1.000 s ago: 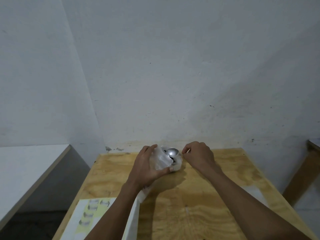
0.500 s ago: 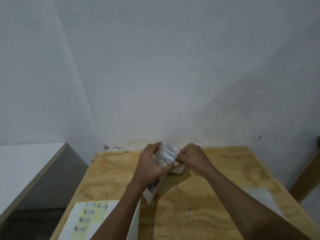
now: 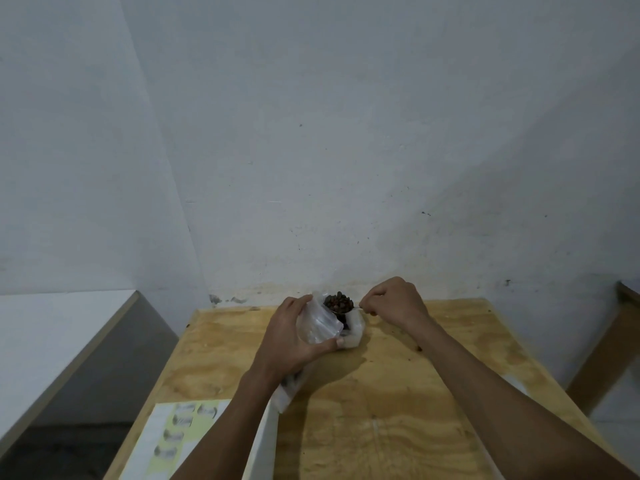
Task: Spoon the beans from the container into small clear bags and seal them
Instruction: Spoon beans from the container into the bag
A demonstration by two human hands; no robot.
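Note:
My left hand [image 3: 290, 337] grips a small clear bag [image 3: 318, 323] and holds it upright near the far edge of the plywood table [image 3: 398, 393]. My right hand [image 3: 394, 301] pinches the handle of a metal spoon [image 3: 341, 308]. The spoon carries a heap of dark brown beans [image 3: 338, 301] and hovers at the bag's mouth. Right behind the bag stands the white container [image 3: 355, 332], partly hidden by the bag and my left fingers.
A white sheet with yellow labels [image 3: 180, 431] lies at the table's near left. More clear bags [image 3: 287, 393] lie under my left wrist. One stray bean [image 3: 419, 348] rests on the wood. A white surface [image 3: 52, 337] lies left, a wooden frame [image 3: 609, 344] right, and the wall stands just behind.
The spoon was empty over the container, dipped out of sight behind my hands, and has come up heaped with beans beside the bag's mouth. My left hand kept hold of the bag.

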